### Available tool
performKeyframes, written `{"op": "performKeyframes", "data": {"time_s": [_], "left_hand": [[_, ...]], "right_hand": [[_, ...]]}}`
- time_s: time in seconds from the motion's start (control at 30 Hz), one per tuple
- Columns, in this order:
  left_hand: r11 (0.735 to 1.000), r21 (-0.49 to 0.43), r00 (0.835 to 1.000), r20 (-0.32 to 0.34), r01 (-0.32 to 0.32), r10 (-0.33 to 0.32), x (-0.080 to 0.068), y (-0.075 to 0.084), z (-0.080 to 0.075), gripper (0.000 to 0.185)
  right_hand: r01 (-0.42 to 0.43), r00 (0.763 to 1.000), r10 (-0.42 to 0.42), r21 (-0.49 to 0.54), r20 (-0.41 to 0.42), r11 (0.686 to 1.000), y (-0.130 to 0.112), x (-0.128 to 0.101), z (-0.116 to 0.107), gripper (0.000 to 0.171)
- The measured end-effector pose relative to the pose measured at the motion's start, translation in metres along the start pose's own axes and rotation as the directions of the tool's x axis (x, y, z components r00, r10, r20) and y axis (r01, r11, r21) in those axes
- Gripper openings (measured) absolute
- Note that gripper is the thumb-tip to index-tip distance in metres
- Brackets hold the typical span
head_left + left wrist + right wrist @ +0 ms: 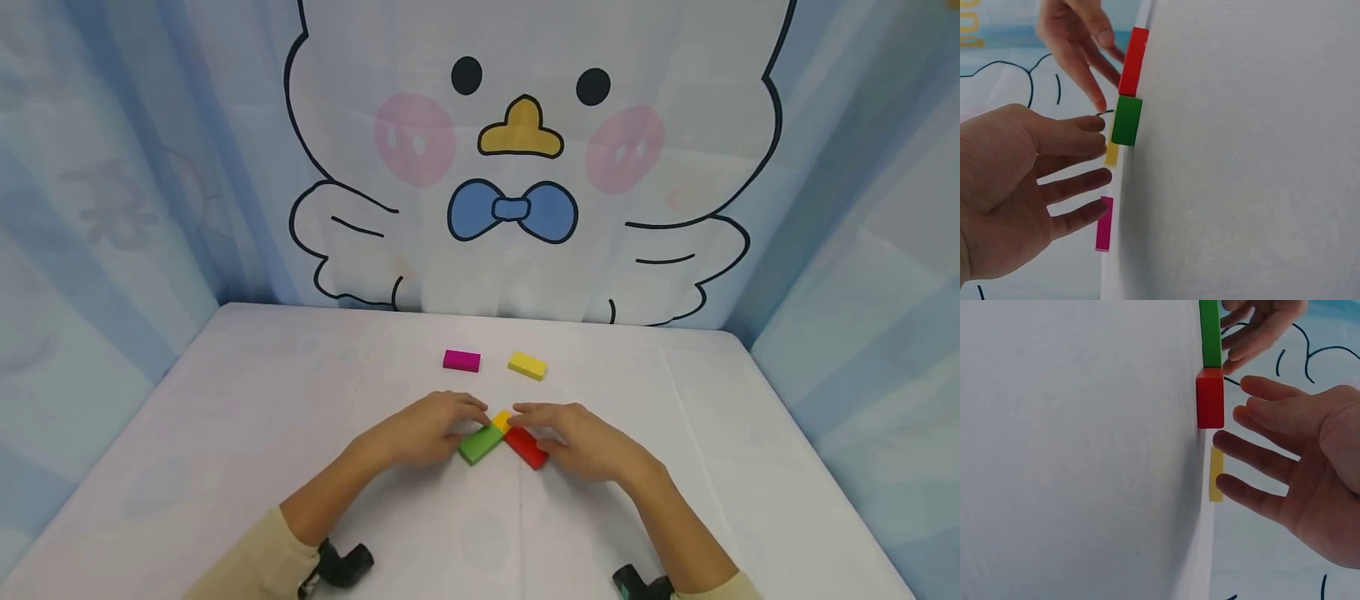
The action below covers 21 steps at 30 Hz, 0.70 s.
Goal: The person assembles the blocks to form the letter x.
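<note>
On the white table [225, 433], the left hand [420, 433] touches the green block [480, 443], the right hand [577, 442] the red block [527, 448]; fingers of both are straight, gripping nothing.

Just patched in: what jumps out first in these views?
Both hands meet mid-table: the left hand touches a green block and the right hand a red block, with a yellow-orange block between the fingertips. Behind them lie a magenta block and a yellow block, under a big cartoon duck backdrop.
</note>
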<state>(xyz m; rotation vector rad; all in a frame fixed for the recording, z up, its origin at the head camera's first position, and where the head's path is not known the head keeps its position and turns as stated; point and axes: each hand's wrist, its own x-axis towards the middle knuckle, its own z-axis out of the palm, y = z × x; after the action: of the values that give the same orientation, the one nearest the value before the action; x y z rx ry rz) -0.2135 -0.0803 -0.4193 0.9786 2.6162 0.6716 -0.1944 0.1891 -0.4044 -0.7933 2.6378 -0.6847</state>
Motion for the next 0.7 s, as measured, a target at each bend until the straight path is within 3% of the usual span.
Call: {"op": "performKeyframes", "data": {"time_s": [0.37,0.7], "left_hand": [[0.992,0.078,0.99,0.112,-0.098,0.089,0.0052,-0.0064,0.0025,0.056],[0.995,0.071,0.982,0.181,-0.069,0.055,0.0052,-0.0069,0.0074,0.058]], "right_hand": [[-0.031,0.999,0.03,-0.023,-0.033,0.999,0.0053,-0.0014,-0.0039,0.045],[-0.042,0.998,0.041,-0.031,-0.041,0.999,0.0092,-0.0029,-0.0036,0.045]]}}
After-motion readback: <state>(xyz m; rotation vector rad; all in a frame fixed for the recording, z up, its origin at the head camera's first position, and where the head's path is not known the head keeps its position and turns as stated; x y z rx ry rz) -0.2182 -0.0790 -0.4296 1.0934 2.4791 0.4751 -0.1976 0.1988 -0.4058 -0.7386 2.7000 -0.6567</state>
